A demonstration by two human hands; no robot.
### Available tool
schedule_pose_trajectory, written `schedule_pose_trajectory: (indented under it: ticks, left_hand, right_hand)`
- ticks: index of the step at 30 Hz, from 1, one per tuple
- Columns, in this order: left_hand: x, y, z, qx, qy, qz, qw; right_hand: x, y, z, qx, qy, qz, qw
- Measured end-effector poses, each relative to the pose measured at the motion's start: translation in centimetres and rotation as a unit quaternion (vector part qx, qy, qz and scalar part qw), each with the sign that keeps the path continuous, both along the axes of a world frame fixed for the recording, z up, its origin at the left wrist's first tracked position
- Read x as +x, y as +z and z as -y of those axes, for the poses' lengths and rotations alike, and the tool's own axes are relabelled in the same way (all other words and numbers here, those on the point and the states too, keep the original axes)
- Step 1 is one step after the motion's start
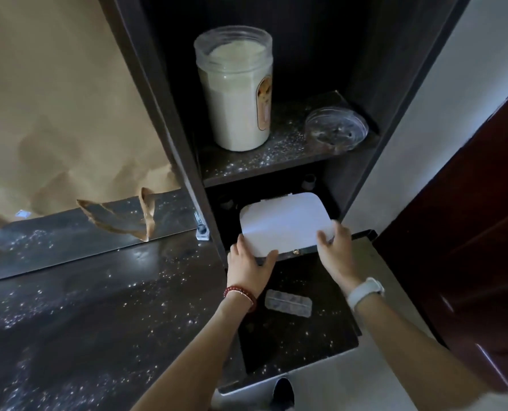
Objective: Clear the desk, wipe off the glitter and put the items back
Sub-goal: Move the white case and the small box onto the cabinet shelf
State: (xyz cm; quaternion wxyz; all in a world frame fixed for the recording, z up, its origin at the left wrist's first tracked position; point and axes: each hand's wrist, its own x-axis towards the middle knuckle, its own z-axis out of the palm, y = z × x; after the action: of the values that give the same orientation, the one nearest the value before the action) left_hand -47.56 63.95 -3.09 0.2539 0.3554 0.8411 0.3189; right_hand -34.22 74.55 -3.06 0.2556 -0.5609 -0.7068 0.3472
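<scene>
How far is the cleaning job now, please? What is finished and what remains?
Done: nothing visibly wiped; glitter covers the desk and the upper shelf. In hand: the left hand and right hand grip a white box at the lower compartment. Left: the jar, the clear lid and the blister pack still stand there, then wiping and putting back.

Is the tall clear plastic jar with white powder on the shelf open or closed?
Open. The tall clear plastic jar has no lid on its mouth, and the powder surface shows directly. A round clear plastic lid lies beside it on the shelf.
</scene>
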Motion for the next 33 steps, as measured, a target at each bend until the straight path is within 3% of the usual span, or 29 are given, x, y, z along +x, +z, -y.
schedule_pose_trajectory:
  ticks: [5, 11, 13, 18, 21, 24, 27, 33]
  left_hand:
    - [-0.9, -0.2, -2.0, -0.027, 0.029, -0.006, 0.999]
    - [-1.8, 0.0, -4.6, -0.084, 0.055, -0.027, 0.995]
    - [-1.4, 0.0, -4.3, -0.078, 0.060, -0.045, 0.994]
    - [1.2, -2.5, 0.5, -0.019, 0.056, -0.118, 0.991]
    - [2.3, -5.8, 5.0, -0.094, 0.012, -0.186, 0.978]
    - [1.7, -8.9, 8.3, -0.237, -0.025, -0.177, 0.955]
    - [0.7, -10.5, 10.3, -0.264, -0.050, -0.191, 0.944]
    - [0.3, -11.7, 11.0, -0.248, -0.049, -0.207, 0.945]
  right_hand:
    - [-1.4, -1.1, -2.1, -0.046, 0.026, -0.035, 0.998]
    - [-3.0, -1.0, -4.2, -0.054, 0.041, -0.007, 0.998]
    - [-2.9, -1.3, -3.9, -0.031, 0.033, -0.004, 0.999]
    - [0.0, -4.6, 1.5, 0.068, 0.018, -0.100, 0.992]
    - [2.5, -9.4, 5.0, -0.030, 0.105, -0.006, 0.994]
    - [4.2, -15.1, 6.8, -0.172, 0.230, 0.204, 0.936]
    - [4.6, -18.0, 7.3, -0.153, 0.233, 0.319, 0.906]
    - [2.1, -19.9, 5.3, -0.078, 0.284, 0.399, 0.868]
